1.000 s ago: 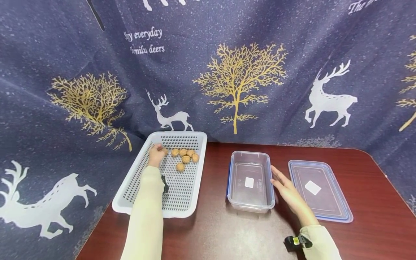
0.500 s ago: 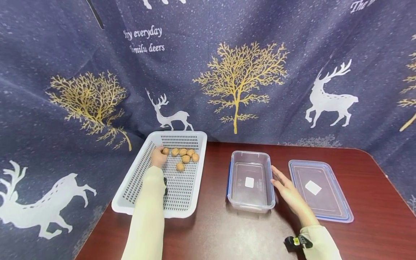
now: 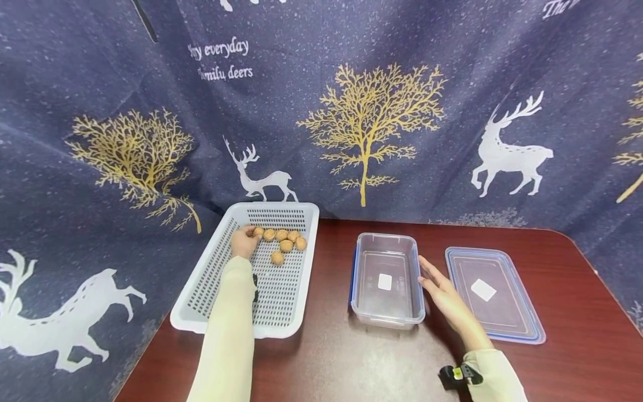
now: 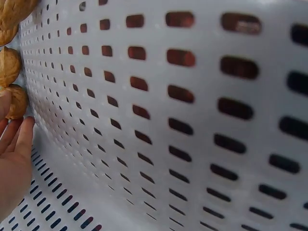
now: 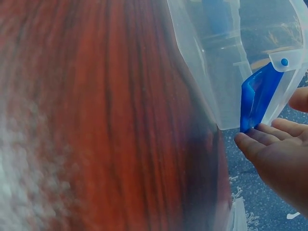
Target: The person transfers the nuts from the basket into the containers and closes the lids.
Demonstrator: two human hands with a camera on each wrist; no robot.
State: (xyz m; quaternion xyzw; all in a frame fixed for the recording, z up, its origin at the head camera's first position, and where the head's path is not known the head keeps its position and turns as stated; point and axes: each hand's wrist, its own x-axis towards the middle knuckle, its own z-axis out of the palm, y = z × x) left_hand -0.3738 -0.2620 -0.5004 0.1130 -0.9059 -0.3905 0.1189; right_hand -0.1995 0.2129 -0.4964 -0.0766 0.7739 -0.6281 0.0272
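In the head view my left hand (image 3: pixel 244 243) reaches into the white perforated basket (image 3: pixel 201 273) and pinches a walnut (image 3: pixel 258 232) at the left end of a row. The left wrist view shows its thumb against that walnut (image 4: pixel 17 102), with the fingers (image 4: pixel 24 137) close on the other side. Several more walnuts (image 3: pixel 282 235) lie to its right, one (image 3: pixel 277 257) nearer the front. My right hand (image 3: pixel 446 295) stands beside the clear plastic box (image 3: pixel 387 321), fingers extended. Its fingertips touch the box's blue latch (image 5: pixel 260 94) in the right wrist view.
A clear lid (image 3: pixel 494 312) with a blue seal and a white label lies right of the box. All stand on a reddish-brown table (image 3: pixel 331 357). A dark blue cloth (image 3: pixel 281 123) with deer and trees hangs behind the table.
My left hand and the walnut at its fingertips have shifted slightly right, nearer the other walnuts. The right hand and the box have stayed put.
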